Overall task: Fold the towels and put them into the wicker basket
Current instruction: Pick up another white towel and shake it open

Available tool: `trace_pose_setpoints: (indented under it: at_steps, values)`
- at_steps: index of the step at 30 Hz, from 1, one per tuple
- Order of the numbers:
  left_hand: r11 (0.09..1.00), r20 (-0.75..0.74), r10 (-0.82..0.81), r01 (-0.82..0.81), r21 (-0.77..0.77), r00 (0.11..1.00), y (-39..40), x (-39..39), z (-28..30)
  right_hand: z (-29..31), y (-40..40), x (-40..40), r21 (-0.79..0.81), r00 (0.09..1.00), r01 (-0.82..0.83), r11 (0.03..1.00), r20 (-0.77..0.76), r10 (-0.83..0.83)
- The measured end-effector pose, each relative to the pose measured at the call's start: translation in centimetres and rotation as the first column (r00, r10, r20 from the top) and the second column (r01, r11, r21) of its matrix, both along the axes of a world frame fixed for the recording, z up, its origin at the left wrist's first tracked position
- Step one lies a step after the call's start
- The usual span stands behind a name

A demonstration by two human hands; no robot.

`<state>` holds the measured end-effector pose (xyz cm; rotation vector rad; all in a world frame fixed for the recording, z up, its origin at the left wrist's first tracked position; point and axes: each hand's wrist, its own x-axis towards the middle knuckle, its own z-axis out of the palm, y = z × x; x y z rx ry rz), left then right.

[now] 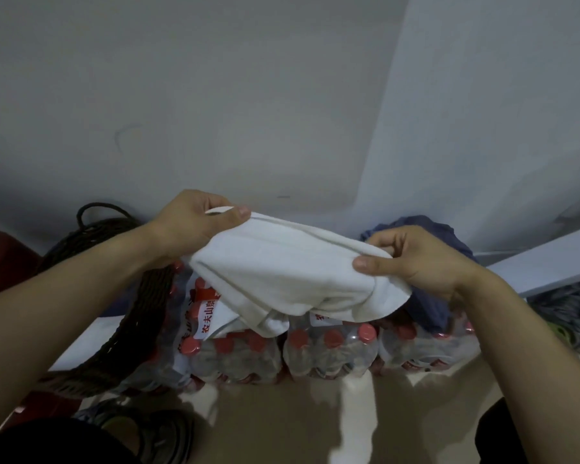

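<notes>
Head view: white towel (282, 272) lengthwise left-right

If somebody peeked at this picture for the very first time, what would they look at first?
Probably the white towel, held up in the middle of the picture by the left hand and the right hand, one gripping each end. Right below it sit packs of water bottles with bright red caps on the floor. The dark wicker basket stands to the left, beside the bottles, and a blue cloth is bunched behind the right hand.
</notes>
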<state>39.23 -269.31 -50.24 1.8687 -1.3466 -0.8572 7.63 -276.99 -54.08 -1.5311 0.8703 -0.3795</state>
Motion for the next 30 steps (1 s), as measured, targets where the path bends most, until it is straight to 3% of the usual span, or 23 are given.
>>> trace_pose_setpoints:
  at_steps: [4,7,9,12,14,16,19,21,23,25,29,30]
  values:
    - [0.987,0.155,0.13,-0.113,-0.114,0.979,-0.2,1.1,-0.4,-0.2,-0.8,-1.5,-0.055,0.993,0.056,0.997,-0.103,-0.061]
    - [0.975,0.082,0.145,-0.128,-0.179,0.986,-0.2,0.3,-0.1,-0.4,-1.1,-2.1,-0.22,0.946,0.111,0.969,-0.274,-0.171]
    - [0.981,0.016,0.014,-0.011,-0.191,1.0,-0.1,-1.4,0.6,-0.4,-0.7,-1.3,-0.373,0.913,0.085,0.924,-0.342,-0.222]
    - [0.956,-0.031,-0.24,0.231,-0.179,0.97,0.2,-4.6,1.6,0.1,1.3,1.9,-0.482,0.984,0.014,0.876,-0.15,-0.098]
    - [0.93,-0.085,-0.343,0.325,-0.169,0.936,0.2,-6.3,1.6,0.1,2.5,4.0,-0.431,0.998,-0.039,0.902,0.022,0.053]
    - [0.928,-0.18,-0.36,0.331,-0.173,0.915,0.2,-7.4,1.3,-0.2,3.0,4.9,-0.355,0.99,-0.042,0.934,0.112,0.088]
    - [0.948,-0.36,-0.318,0.296,-0.116,0.877,0.0,-7.5,0.4,-0.1,2.7,4.6,-0.218,0.972,0.135,0.966,0.221,-0.086]
    - [0.936,-0.372,-0.317,0.351,0.024,0.872,0.1,-7.0,-0.9,0.0,2.1,4.0,-0.185,0.937,0.268,0.946,0.279,-0.21]
    - [0.912,-0.26,-0.336,0.381,0.151,0.905,0.2,-6.8,-2.7,0.0,1.3,3.4,-0.292,0.912,0.394,0.871,0.246,-0.329]
    - [0.925,-0.185,-0.302,0.335,0.18,0.935,0.2,-6.7,-3.9,-0.3,0.6,2.6,-0.38,0.869,0.494,0.782,0.187,-0.459]
    - [0.964,-0.461,-0.135,0.224,0.144,0.877,-0.3,-6.0,-4.2,-0.6,-0.8,0.7,-0.473,0.793,0.557,0.682,0.06,-0.606]
    - [0.967,-0.472,-0.125,0.214,0.138,0.873,-0.4,-5.9,-3.9,-0.6,-1.0,0.2,-0.503,0.784,0.545,0.671,0.024,-0.62]
